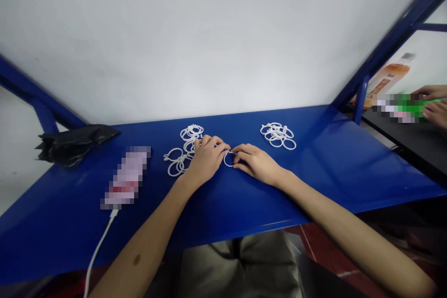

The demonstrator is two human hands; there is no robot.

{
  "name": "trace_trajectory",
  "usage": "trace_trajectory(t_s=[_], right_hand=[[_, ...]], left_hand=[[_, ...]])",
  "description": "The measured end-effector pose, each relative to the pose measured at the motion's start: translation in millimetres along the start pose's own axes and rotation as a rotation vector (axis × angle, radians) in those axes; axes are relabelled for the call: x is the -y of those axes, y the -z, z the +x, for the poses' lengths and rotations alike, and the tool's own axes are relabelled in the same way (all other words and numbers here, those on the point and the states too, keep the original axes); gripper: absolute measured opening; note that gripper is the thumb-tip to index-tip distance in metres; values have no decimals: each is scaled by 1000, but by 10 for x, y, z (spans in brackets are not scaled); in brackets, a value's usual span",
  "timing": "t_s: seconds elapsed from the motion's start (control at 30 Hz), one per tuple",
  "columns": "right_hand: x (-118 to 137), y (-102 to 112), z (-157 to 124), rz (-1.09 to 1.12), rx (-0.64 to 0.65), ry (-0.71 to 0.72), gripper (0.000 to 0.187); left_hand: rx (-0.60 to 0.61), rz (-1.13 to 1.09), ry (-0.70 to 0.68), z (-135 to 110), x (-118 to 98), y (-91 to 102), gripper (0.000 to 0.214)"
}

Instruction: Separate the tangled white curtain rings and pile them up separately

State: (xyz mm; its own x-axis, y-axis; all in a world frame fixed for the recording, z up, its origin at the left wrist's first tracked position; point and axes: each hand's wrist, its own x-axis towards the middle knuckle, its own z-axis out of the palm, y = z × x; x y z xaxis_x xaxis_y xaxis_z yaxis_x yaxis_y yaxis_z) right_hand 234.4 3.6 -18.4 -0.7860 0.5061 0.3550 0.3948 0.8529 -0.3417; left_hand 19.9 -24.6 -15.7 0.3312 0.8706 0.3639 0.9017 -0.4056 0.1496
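Between my two hands, just above or on the blue surface, is a thin white ring (228,164). My left hand (207,156) has its fingertips closed at the ring's left upper side. On the other side my right hand (254,160) pinches the ring's right edge with curled fingers. A loose heap of white rings with small knobs (179,164) lies beside and partly behind my left hand. Farther right, a second cluster of white rings (277,135) rests apart from both hands.
A blue shelf table (314,172) stands against a pale wall (223,42). At left lie a black plastic bag (78,142) and a blurred-out phone-like object (127,177) with a white cable (96,251). Far right, another person's hands (436,104) work near an orange drink bottle (387,79).
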Motion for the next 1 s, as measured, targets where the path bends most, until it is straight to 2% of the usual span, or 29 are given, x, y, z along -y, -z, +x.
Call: trace_trajectory(t_s=[0.03, 0.17, 0.3, 0.47, 0.6, 0.73, 0.8, 0.9, 1.0], right_hand=[[4, 5, -2, 45, -7, -19, 8], [-15, 9, 6, 220, -69, -194, 27], [-62, -7, 17, 251, -101, -276, 8], [-66, 2, 7, 323, -142, -214, 10], [-27, 40, -18, 275, -192, -91, 14], [29, 74, -48, 212, -196, -5, 20], [45, 85, -48, 183, -182, 20, 23], [2, 124, -28, 143, -140, 20, 25], [-181, 239, -46, 53, -201, -97, 23]], left_hand=[[-7, -7, -6, 3, 6, -2, 20], [-14, -51, -38, 5, -26, 16, 15], [-20, -104, -91, -3, -130, 47, 14], [-57, -167, -71, -1, -205, 43, 14], [-112, -234, -29, -17, -218, 22, 15], [-214, -230, -62, -48, -239, 5, 21], [-221, -217, -77, -47, -238, -5, 22], [-198, -159, -56, -15, -198, -12, 11], [-174, -7, 22, 18, -119, 3, 14]])
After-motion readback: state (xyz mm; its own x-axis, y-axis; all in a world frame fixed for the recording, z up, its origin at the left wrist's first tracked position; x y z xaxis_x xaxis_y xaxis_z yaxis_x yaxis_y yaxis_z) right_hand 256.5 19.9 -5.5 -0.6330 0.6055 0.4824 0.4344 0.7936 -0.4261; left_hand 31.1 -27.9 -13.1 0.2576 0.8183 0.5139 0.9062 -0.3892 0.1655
